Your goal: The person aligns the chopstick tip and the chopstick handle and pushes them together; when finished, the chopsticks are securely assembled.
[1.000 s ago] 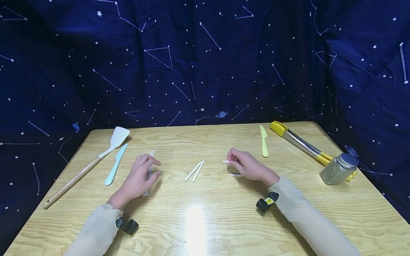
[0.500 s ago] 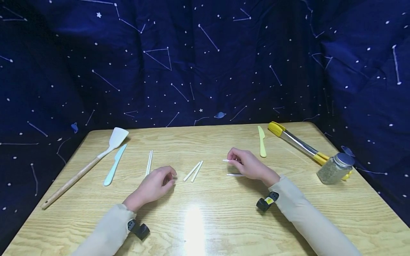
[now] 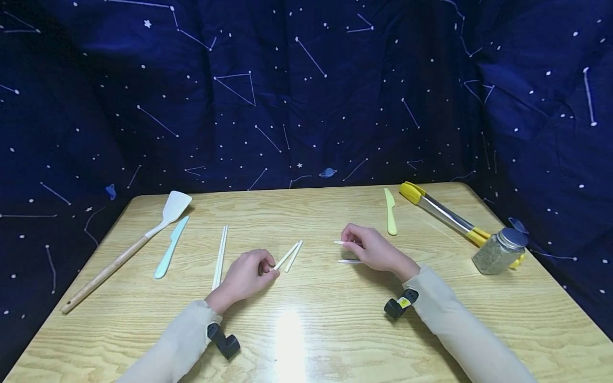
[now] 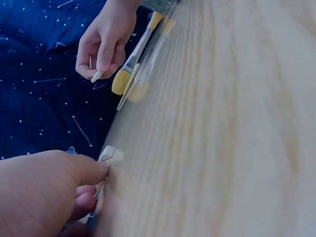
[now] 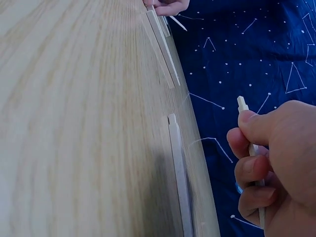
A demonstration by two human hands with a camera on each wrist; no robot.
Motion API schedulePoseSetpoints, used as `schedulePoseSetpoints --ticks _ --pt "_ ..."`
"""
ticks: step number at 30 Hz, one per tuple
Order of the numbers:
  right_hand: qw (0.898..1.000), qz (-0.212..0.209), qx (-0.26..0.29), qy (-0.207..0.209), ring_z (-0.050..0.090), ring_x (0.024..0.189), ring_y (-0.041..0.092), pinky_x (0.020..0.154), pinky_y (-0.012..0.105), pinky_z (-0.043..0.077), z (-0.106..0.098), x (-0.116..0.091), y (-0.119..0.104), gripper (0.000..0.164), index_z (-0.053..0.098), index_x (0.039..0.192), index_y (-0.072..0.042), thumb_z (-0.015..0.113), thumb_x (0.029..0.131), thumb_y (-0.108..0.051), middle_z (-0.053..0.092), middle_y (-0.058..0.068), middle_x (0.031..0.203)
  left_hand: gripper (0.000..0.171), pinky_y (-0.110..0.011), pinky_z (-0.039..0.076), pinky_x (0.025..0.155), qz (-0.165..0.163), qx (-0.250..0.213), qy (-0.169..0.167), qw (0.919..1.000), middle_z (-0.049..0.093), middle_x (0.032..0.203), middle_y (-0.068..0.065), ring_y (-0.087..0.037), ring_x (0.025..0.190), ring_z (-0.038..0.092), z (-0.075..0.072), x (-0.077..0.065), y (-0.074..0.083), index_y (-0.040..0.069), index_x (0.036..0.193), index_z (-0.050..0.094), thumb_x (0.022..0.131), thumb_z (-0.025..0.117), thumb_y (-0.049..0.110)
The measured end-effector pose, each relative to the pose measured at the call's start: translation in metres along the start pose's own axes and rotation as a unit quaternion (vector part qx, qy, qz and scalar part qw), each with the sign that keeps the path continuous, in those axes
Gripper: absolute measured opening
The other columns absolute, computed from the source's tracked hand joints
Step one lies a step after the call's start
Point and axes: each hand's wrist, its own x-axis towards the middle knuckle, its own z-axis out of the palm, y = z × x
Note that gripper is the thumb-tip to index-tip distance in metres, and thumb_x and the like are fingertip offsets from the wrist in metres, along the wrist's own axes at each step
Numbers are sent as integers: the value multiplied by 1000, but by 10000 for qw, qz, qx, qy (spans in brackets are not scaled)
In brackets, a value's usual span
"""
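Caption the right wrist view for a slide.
Right hand grips a pale stick; another stick lies on the wooden table.

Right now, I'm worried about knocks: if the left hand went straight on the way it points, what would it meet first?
The left hand would likely meet the nearer short stick first: its end lies right at the hand, though contact is unclear. Just beyond lies the other short stick.

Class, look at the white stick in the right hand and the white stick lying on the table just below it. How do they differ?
The held stick is pinched in the right hand; the lying stick is untouched. The held stick is raised off the table, while the lying stick rests on it. In the right wrist view, fingers partly cover the held stick, but none cover the lying stick. Both are pale and slim.
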Motion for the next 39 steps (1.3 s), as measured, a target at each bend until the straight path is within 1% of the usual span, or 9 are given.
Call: schedulePoseSetpoints --ticks 7,13,19,24,27,30,32,35,39 --pt "9997 -231 38 10 46 67 9 60 22 40 2 -1 0 3 57 94 -7 60 95 -9 58 2 79 8 -20 33 46 -495 113 191 9985 49 63 9 -5 53 41 6 0 3 11 78 63 84 68 11" --pt "9992 -359 82 175 46 67 8 60 22 41 6 -2 0 7 57 92 -9 61 92 -3 60 5 78 6 -21 36 52 -528 138 523 9971 50 69 4 -6 60 42 8 -1 1 7 84 62 87 65 10" --pt "9962 -714 -3 494 50 69 7 61 23 44 11 -2 -5 6 60 90 -8 63 91 -3 62 2 78 4 -21 38 55 -403 -112 703 9966 54 70 4 -6 60 44 8 -2 1 8 86 62 89 65 10" --pt "9935 -950 -105 624 54 71 7 63 24 47 13 -1 -11 7 61 88 -8 65 89 -2 63 -1 79 6 -20 39 55 -298 -762 787 9935 55 74 2 -5 61 44 9 -4 5 3 90 59 92 61 8" --pt "9921 -1054 -138 665 54 72 6 64 23 48 15 -1 -13 9 62 86 -10 67 88 -2 63 -2 80 6 -20 37 51 -9 -1152 995 9883 55 75 0 -5 58 41 9 -6 13 0 92 58 93 60 6" --pt "9895 -1213 -225 757 54 71 6 63 22 49 17 -2 -15 11 62 84 -11 68 86 -2 63 -4 79 5 -19 36 49 336 -1298 1232 9833 52 73 0 -4 57 39 9 -7 23 1 93 58 94 59 6" --pt "9870 -1330 -300 853 54 71 6 61 22 49 17 -3 -18 11 63 85 -11 68 86 -2 63 -3 79 5 -19 35 49 456 -1336 1311 9813 49 72 2 -3 58 38 10 -7 29 2 92 58 94 58 6" --pt "9845 -1394 -372 1000 55 71 7 60 21 49 17 -3 -22 11 62 86 -10 68 86 -1 63 -2 80 2 -18 35 50 444 -1397 1367 9797 46 70 4 -3 59 38 12 -7 35 4 92 57 93 59 3" --pt "9846 -1279 -343 1139 54 71 7 60 22 48 16 -3 -23 11 61 86 -10 67 86 0 62 -2 79 9 -18 35 50 315 -1490 1367 9788 46 70 5 -4 59 39 17 -8 37 7 91 57 91 60 -2"
